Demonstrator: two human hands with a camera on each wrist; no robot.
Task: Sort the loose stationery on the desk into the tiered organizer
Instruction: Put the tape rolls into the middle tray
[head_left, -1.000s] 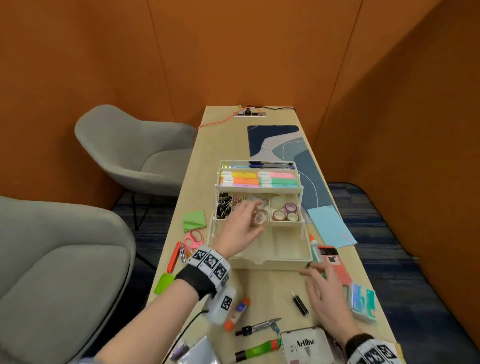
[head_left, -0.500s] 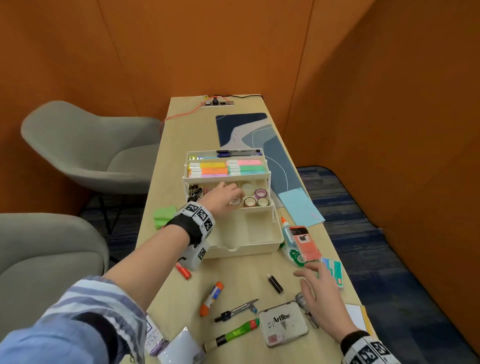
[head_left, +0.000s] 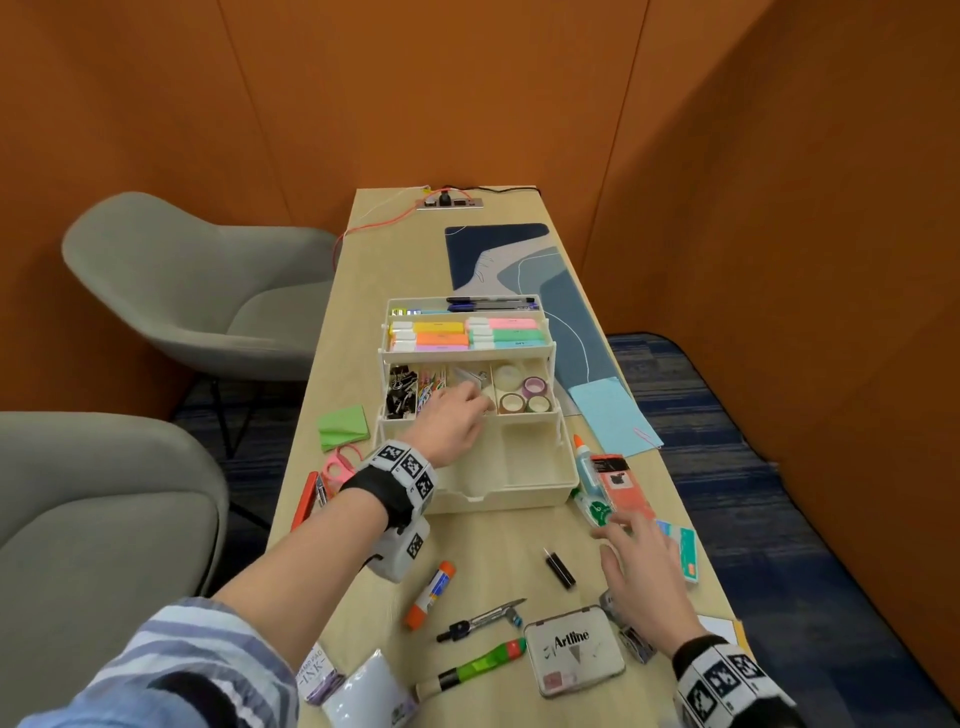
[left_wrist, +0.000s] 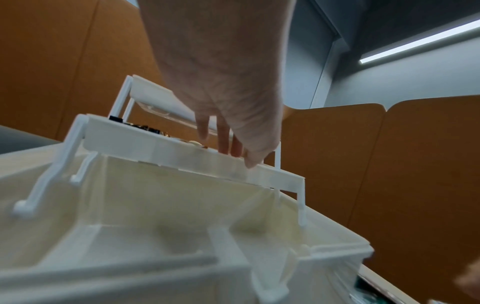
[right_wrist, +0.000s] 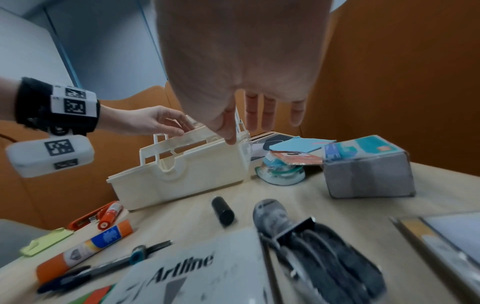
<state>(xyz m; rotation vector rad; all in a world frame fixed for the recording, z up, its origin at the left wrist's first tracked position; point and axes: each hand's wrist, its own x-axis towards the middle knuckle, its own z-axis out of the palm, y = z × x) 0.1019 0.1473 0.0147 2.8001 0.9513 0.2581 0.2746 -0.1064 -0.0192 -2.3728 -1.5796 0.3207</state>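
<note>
The cream tiered organizer stands open mid-desk, with highlighters on its upper tier and clips and tape rolls in the middle one. My left hand reaches into the middle tier's third compartment. In the left wrist view its fingers point straight down and the thumb rests on the tier's front wall. No roll shows between them. My right hand hovers flat over the desk, fingers spread and empty, just short of the correction tape and beside a small black tube.
Near me lie a glue stick, compass, green marker, Artline pad and teal box. Pink scissors and green notes are left of the organizer. Blue paper is to its right.
My left hand carried the clear tape roll up from over the bottom tray into the middle tier. My right hand slid forward toward the correction tape.
</note>
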